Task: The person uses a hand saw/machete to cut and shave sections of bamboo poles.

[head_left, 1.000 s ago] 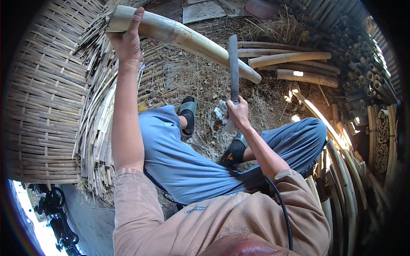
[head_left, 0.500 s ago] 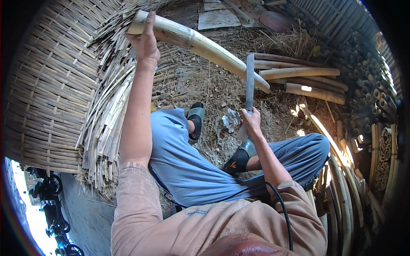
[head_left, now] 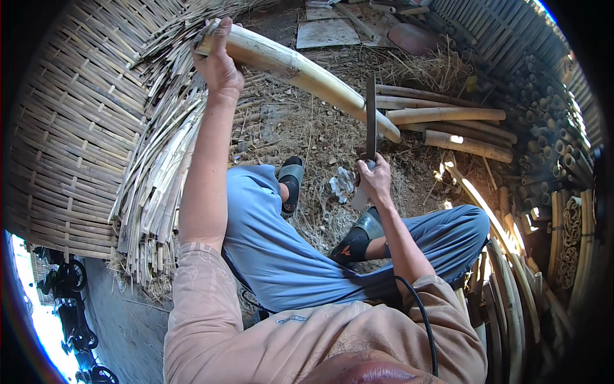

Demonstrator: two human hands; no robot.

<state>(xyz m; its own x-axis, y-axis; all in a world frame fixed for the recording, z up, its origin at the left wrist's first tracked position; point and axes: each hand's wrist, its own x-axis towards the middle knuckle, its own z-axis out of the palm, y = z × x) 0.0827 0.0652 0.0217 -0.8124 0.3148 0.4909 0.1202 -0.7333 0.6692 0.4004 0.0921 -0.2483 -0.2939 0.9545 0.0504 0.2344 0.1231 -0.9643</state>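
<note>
My left hand point(head_left: 220, 67) is closed round the near-left end of a thick, pale bamboo piece point(head_left: 300, 69). The bamboo slants down to the right, its far end over the straw-littered ground. In my right hand point(head_left: 376, 176) is the handle of a long machete point(head_left: 371, 118), its dark blade pointing away from me. The blade crosses over the bamboo near the right end; whether it touches cannot be made out. Part of the handle shows below my fist.
Several bamboo lengths point(head_left: 448, 115) lie on the ground to the right. Thin split strips point(head_left: 160, 192) are heaped at the left beside a woven bamboo wall point(head_left: 77, 128). Stacked bamboo tubes point(head_left: 550, 128) fill the far right, and upright pieces point(head_left: 511, 301) stand near my right knee.
The machete blade has turned, now showing a narrower, darker side, and has shifted slightly left. The bamboo's right end has moved slightly left; my left hand keeps its hold.
</note>
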